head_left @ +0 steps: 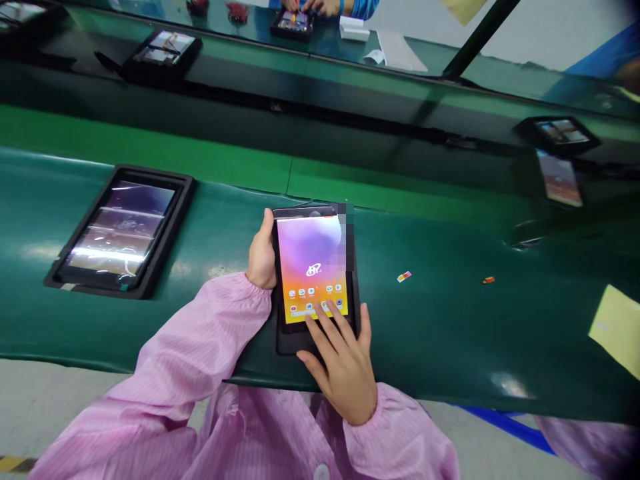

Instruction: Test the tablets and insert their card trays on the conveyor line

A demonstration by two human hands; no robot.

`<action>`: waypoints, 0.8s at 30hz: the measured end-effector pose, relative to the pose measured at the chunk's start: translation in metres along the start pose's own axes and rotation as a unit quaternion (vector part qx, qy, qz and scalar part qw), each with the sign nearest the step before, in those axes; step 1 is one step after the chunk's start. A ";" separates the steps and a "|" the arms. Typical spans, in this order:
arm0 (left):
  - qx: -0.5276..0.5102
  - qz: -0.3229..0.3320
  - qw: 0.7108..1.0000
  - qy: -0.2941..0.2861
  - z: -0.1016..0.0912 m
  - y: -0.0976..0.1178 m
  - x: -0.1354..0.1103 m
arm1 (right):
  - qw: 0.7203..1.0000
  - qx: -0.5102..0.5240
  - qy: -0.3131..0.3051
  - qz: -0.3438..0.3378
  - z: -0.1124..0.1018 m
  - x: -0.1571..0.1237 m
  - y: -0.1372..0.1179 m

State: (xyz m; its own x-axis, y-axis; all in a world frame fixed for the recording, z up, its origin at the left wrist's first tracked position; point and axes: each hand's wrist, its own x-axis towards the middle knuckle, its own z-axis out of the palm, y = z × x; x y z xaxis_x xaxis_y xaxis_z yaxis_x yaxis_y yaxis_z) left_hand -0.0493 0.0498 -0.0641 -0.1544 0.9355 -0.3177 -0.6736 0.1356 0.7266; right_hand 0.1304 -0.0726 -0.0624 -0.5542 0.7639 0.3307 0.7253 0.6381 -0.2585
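A tablet (313,243) with a lit home screen, purple above and yellow below, lies in a black tray (293,344) in front of me. Along its left edge, my left hand (262,257) grips it, thumb up near the top corner. My right hand (345,373) is spread over the lower part of the screen, fingertips at the bottom rows of icons. Whether those fingertips press the glass, I cannot tell. The upper right corner of the tablet is obscured by a pixelated patch.
Another tablet (123,230) rests in a black tray to the left. Small coloured labels (404,276) and a yellow sheet (617,330) lie on the green table (440,333) at right. Beyond, a dark conveyor (280,87) carries devices. Across it, a co-worker's hands (320,7) handle a device.
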 end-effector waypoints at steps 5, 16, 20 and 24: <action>0.115 0.029 0.991 0.067 -0.010 -0.005 -0.001 | 0.995 0.033 0.071 0.058 -0.010 -0.025 0.019; 0.592 0.169 0.774 -0.149 -0.036 0.009 -0.040 | 0.992 0.002 -0.022 0.121 0.013 -0.040 0.025; 0.639 0.173 0.750 -0.012 -0.034 0.019 -0.040 | 0.993 0.020 -0.022 0.118 0.018 -0.033 0.018; 0.691 0.198 0.695 0.023 -0.029 0.023 -0.037 | 0.991 0.022 -0.020 0.128 0.023 -0.034 0.018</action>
State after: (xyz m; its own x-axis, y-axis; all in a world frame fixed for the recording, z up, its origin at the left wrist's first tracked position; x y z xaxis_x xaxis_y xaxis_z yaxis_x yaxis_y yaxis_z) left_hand -0.0800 0.0090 -0.0530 -0.1750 0.9815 0.0775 0.7606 0.0848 0.6436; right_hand 0.1532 -0.0848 -0.0990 -0.3703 0.9039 0.2140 0.8263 0.4258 -0.3686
